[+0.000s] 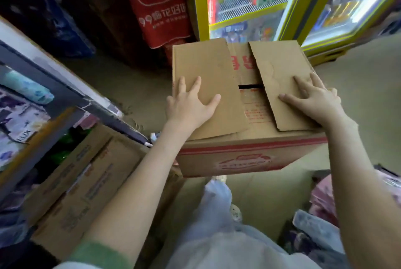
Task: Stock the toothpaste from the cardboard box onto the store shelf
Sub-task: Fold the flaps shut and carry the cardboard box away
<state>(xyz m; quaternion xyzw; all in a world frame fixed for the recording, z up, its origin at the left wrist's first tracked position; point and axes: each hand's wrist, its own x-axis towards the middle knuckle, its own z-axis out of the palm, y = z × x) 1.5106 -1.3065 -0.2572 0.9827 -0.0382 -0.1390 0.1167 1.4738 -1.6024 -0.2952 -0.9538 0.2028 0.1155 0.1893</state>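
A brown cardboard box [245,156] with red print stands on the floor in front of me, its top flaps folded down with a narrow dark gap between them. My left hand [188,103] lies flat with spread fingers on the left flap. My right hand [312,99] rests with straight fingers on the right flap. No toothpaste shows; the box's inside is hidden. The store shelf [65,95] runs along the left, with soap packs and other goods on it.
A second, closed cardboard box [82,184] sits at the lower left against the shelf. A yellow-framed drinks cooler [249,4] stands behind the box. Red sacks [162,14] lean at the back. Pink packs [388,195] lie at the right. My legs are below.
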